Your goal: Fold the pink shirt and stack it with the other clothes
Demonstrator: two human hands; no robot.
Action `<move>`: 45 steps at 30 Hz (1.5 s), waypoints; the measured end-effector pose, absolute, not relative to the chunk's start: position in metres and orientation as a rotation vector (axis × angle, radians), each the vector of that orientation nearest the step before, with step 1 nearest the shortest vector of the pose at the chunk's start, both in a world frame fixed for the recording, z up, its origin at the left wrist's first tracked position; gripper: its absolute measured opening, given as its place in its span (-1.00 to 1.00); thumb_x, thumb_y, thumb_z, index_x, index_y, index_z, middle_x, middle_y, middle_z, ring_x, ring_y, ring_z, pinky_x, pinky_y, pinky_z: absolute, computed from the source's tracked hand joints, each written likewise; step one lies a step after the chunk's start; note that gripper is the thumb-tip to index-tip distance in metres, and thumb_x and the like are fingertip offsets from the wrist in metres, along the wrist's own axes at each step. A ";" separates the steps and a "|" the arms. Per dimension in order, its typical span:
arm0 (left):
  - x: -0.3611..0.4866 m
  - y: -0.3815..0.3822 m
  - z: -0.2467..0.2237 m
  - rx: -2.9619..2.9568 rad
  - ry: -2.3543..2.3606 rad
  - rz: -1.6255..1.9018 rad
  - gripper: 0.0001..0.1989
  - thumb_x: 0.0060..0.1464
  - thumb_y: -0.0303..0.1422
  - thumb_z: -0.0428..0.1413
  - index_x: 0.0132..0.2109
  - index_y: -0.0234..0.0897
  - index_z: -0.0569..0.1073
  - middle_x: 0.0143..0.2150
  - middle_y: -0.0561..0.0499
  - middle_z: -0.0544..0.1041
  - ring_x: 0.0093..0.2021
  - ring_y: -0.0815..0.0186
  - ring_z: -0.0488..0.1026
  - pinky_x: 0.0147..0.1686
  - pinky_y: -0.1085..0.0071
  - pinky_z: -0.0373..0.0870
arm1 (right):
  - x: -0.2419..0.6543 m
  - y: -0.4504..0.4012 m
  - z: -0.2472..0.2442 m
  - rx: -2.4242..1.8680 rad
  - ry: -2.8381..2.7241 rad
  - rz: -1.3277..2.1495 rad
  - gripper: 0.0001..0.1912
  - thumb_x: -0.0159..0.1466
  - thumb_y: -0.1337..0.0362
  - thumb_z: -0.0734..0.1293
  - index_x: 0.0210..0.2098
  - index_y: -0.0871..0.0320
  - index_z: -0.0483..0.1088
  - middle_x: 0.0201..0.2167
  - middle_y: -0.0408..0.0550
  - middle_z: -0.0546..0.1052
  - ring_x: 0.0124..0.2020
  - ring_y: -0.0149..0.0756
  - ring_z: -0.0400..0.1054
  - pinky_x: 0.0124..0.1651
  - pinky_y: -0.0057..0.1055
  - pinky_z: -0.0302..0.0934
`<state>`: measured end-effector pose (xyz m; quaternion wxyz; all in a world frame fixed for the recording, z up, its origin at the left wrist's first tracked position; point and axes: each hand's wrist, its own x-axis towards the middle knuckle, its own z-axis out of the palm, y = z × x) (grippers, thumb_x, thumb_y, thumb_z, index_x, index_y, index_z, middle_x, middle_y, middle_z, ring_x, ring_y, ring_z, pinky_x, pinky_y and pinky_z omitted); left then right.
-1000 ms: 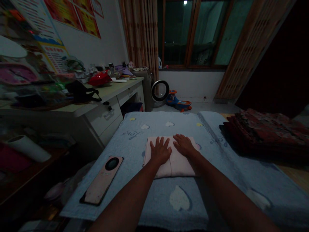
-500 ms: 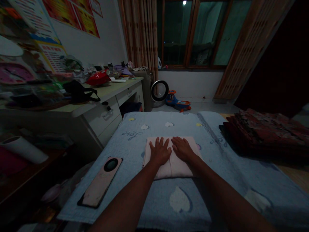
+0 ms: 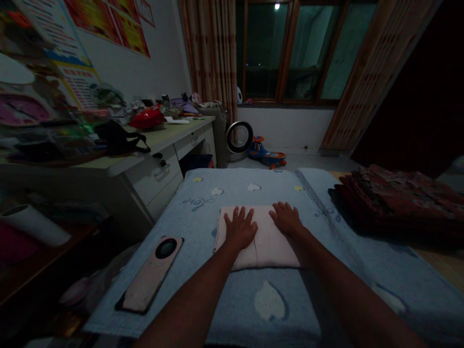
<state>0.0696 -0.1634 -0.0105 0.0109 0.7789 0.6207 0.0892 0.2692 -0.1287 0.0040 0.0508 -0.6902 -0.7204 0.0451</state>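
Note:
A folded pale pink cloth [image 3: 266,249], perhaps a garment, lies flat on a light blue blanket [image 3: 203,222] with heart prints. Flat on the cloth's left half rests my left hand [image 3: 240,228], open with its fingers spread. My right hand [image 3: 286,218] is also open, palm down at the cloth's upper right part. A seam or fold edge runs down the cloth between the two hands. Neither hand grips anything.
On the blanket's left side lies a phone [image 3: 152,278] in a pinkish case. A stack of folded dark red patterned fabric [image 3: 402,203] sits at the right. Left stands a cluttered desk [image 3: 159,140]; beyond are a round fan [image 3: 239,137] and a blue ride-on toy [image 3: 266,153].
My right hand has slid to the right across the pink cloth, away from my left hand. The left hand has stayed in place.

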 end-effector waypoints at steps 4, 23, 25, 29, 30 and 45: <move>0.070 -0.163 -0.012 2.442 1.938 0.284 -0.42 0.29 -0.04 -0.27 0.39 0.01 0.06 0.43 -0.05 0.08 0.43 -0.01 -0.13 0.25 -0.32 -0.16 | 0.252 -0.144 0.004 -1.831 -2.276 0.055 -0.48 0.40 0.20 0.05 0.31 0.18 0.14 0.39 0.09 0.07 0.40 -0.08 -0.12 0.35 0.01 -0.21; 0.069 -0.163 -0.012 2.444 1.938 0.287 -0.42 0.29 -0.05 -0.27 0.40 0.00 0.05 0.43 -0.04 0.08 0.43 -0.01 -0.14 0.25 -0.32 -0.15 | 0.272 -0.128 -0.012 -2.009 -2.231 0.145 -0.36 0.42 -0.03 -0.04 0.35 0.21 0.09 0.37 0.10 0.13 0.39 -0.05 -0.08 0.33 -0.06 -0.13; 0.069 -0.164 -0.012 2.445 1.938 0.290 -0.42 0.29 -0.05 -0.27 0.40 0.00 0.05 0.43 -0.04 0.08 0.43 -0.02 -0.14 0.25 -0.32 -0.15 | 0.280 -0.132 -0.013 -2.069 -2.198 0.127 -0.36 0.43 -0.02 -0.05 0.35 0.20 0.08 0.38 0.08 0.11 0.40 -0.05 -0.11 0.32 -0.05 -0.12; 0.069 -0.163 -0.013 2.432 1.937 0.283 -0.42 0.29 -0.07 -0.27 0.40 -0.01 0.06 0.43 -0.05 0.08 0.43 -0.01 -0.14 0.26 -0.31 -0.16 | 0.295 -0.145 -0.014 -2.177 -2.120 0.070 -0.40 0.43 0.00 -0.02 0.34 0.15 0.09 0.40 0.05 0.06 0.38 0.00 -0.08 0.31 0.05 -0.14; 0.069 -0.163 -0.013 2.430 1.939 0.284 -0.42 0.28 -0.07 -0.26 0.39 -0.02 0.07 0.43 -0.05 0.08 0.43 -0.01 -0.14 0.26 -0.31 -0.17 | 0.296 -0.149 -0.012 -2.203 -2.088 0.051 -0.41 0.42 0.01 0.00 0.33 0.14 0.12 0.40 0.06 0.06 0.38 0.03 -0.09 0.31 0.10 -0.16; 0.069 -0.163 -0.012 2.432 1.927 0.296 -0.41 0.29 -0.07 -0.26 0.40 -0.03 0.03 0.44 -0.05 0.07 0.43 0.01 -0.14 0.26 -0.28 -0.17 | 0.230 -0.185 -0.012 -1.795 -2.285 0.081 -0.47 0.41 0.12 0.05 0.32 0.13 0.15 0.39 0.05 0.09 0.40 -0.07 -0.09 0.34 -0.04 -0.16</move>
